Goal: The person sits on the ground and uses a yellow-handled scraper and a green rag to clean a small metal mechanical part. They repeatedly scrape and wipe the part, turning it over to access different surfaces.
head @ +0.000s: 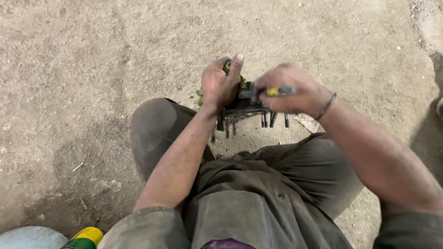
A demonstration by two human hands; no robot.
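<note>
Dark metal part [247,103] with several studs pointing down, held above the dirt floor [92,69] between the knees. Left hand [220,84]: fingers wrapped around the part's left end, over a bit of yellowish cloth [199,94]. Right hand [291,91]: fingers closed on a small tool with a yellow-and-grey handle [280,91], touching the part's right side. A yellow-green can [85,237] lies at lower left, well apart. Wristband [326,107] on right wrist.
</note>
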